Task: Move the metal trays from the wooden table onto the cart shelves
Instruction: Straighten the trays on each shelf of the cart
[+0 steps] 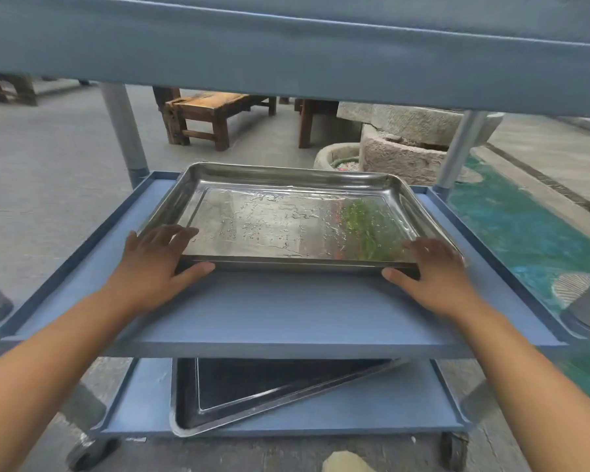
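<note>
Left hand [157, 264], right hand [433, 270] pressing tray [286, 216] near corners, 7 and 5 o'clock; fingers [171, 233] straight, not gripping, thumbs along front wall. Forearms extended from 6. Tray flat on middle shelf [286, 311].

lower tray [239, 386]: far half hidden | top shelf [286, 63]: cropped
</note>
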Action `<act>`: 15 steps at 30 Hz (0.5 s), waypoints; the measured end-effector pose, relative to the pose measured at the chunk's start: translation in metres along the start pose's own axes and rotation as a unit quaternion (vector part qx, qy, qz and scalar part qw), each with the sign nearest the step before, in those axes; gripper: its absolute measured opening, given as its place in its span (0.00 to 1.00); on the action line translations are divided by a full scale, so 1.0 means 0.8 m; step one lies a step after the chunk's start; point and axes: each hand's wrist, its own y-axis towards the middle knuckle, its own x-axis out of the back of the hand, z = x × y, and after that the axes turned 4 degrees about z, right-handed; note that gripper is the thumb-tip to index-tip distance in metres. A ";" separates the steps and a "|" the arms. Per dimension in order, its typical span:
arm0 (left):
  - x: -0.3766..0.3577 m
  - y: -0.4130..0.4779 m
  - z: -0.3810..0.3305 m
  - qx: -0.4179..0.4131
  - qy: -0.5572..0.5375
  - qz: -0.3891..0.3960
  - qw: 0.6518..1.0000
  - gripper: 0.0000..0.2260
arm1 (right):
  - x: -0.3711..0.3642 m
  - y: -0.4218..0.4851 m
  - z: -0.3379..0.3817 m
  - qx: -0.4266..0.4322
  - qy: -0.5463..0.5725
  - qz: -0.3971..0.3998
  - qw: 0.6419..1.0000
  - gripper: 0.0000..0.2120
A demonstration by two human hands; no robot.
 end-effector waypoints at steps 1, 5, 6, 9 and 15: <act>0.000 -0.012 -0.008 -0.008 -0.010 -0.020 1.000 0.38 | -0.001 -0.015 0.007 0.019 0.023 -0.018 0.999 0.38; 0.010 -0.060 -0.041 -0.048 -0.079 -0.042 0.995 0.32 | -0.009 -0.084 0.037 0.032 0.158 -0.037 0.986 0.28; 0.012 -0.073 -0.049 -0.060 -0.095 -0.047 0.993 0.31 | -0.010 -0.100 0.045 0.028 0.203 -0.042 0.978 0.25; 0.015 -0.110 -0.072 -0.089 -0.102 -0.064 0.989 0.27 | -0.008 -0.148 0.066 0.037 0.290 -0.039 0.956 0.18; -0.008 -0.174 -0.115 -0.110 -0.154 -0.057 0.980 0.20 | -0.019 -0.216 0.091 0.093 0.314 0.043 0.944 0.11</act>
